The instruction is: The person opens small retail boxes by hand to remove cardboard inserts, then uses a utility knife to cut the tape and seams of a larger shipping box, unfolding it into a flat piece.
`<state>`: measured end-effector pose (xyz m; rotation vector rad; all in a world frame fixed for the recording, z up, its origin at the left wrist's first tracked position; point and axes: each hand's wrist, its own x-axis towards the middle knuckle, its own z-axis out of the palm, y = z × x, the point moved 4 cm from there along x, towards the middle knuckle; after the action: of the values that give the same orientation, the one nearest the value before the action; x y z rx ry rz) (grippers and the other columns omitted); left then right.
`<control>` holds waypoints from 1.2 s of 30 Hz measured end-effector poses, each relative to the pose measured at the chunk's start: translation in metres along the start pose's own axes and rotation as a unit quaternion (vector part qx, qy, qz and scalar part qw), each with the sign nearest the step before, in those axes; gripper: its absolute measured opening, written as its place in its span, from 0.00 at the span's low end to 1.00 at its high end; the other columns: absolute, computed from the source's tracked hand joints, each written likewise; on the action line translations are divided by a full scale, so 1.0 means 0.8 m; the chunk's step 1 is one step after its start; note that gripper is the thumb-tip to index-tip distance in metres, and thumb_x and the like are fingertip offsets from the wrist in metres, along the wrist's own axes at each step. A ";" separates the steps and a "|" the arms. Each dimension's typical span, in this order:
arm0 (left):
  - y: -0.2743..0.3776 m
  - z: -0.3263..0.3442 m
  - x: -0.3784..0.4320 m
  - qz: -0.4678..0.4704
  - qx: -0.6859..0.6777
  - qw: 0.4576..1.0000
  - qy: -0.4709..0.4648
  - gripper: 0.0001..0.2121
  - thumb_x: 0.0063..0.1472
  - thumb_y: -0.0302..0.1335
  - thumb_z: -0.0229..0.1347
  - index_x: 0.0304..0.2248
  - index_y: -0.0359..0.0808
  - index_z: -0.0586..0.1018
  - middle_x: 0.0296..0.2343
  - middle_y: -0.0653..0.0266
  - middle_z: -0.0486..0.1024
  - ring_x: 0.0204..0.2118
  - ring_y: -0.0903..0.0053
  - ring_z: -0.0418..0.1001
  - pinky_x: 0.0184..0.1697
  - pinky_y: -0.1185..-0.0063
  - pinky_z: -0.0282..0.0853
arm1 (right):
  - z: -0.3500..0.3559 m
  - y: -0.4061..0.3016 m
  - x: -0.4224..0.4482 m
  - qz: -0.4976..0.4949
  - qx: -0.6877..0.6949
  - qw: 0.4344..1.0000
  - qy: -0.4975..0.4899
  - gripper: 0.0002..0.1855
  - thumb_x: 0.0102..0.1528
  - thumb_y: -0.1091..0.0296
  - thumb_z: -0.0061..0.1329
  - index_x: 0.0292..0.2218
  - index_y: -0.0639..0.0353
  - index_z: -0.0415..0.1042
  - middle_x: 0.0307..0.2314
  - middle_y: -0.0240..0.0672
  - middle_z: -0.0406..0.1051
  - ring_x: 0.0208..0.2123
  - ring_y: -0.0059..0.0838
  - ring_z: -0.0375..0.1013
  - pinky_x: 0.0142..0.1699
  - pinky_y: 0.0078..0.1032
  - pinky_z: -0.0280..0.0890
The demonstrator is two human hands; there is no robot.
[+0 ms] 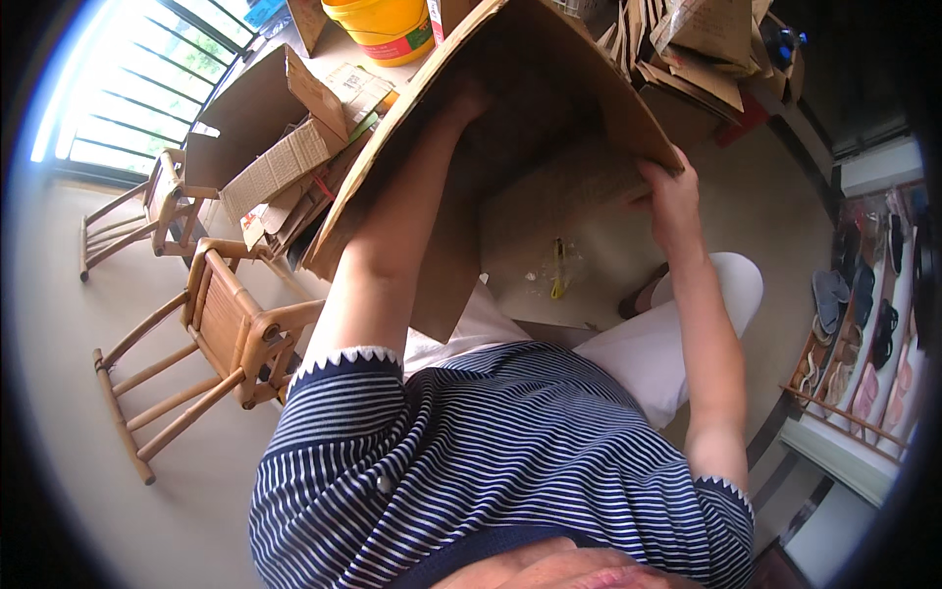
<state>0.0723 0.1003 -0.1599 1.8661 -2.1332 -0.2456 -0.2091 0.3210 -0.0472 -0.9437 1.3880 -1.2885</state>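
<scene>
A large cardboard box [441, 280], its open side facing me, is raised in front of my body. My left arm reaches into its dark inside; my left hand [467, 99] is in shadow there, and its fingers cannot be made out. At the right, my right hand [673, 195] grips the edge of a box panel, with the thumb and fingers on either side of it. Beyond my lap a yellow-handled tool [558, 269], perhaps a utility knife, lies on the floor beside small scraps.
Flattened cardboard [294, 199] is heaped at the left, with more cardboard [699, 59] at the upper right. Two bamboo chairs [224, 324] stand left. A yellow bucket [383, 26] is at the top, and a shoe rack [846, 408] at the right.
</scene>
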 end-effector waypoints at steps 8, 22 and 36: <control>0.048 0.023 0.011 0.041 -0.025 0.998 0.045 0.37 0.48 0.39 0.54 0.56 0.41 0.52 0.53 0.56 0.57 0.54 0.65 0.57 0.55 0.71 0.55 | -0.020 -0.004 0.000 0.000 0.026 1.000 0.006 0.19 0.47 0.76 0.40 0.43 0.64 0.64 0.30 0.35 0.65 0.26 0.24 0.68 0.19 0.23 0.70; 0.158 -0.056 -0.163 0.040 0.065 0.984 -0.159 0.20 0.43 0.44 0.57 0.29 0.35 0.78 0.31 0.54 0.75 0.34 0.60 0.72 0.37 0.69 0.69 | -0.025 0.041 0.025 0.038 0.037 0.998 0.026 0.18 0.48 0.75 0.40 0.42 0.65 0.63 0.33 0.37 0.66 0.29 0.28 0.69 0.20 0.25 0.70; 0.015 0.009 0.029 0.017 0.007 1.000 -0.019 0.23 0.40 0.40 0.60 0.36 0.35 0.76 0.34 0.55 0.74 0.36 0.66 0.72 0.39 0.72 0.68 | -0.013 -0.004 0.003 0.001 0.004 0.999 -0.036 0.19 0.47 0.78 0.39 0.43 0.66 0.65 0.31 0.34 0.67 0.28 0.23 0.67 0.19 0.21 0.70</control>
<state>0.0564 0.0783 -0.1601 1.8454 -2.1952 -0.2603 -0.2203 0.3209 -0.0445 -0.9737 1.3265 -1.2466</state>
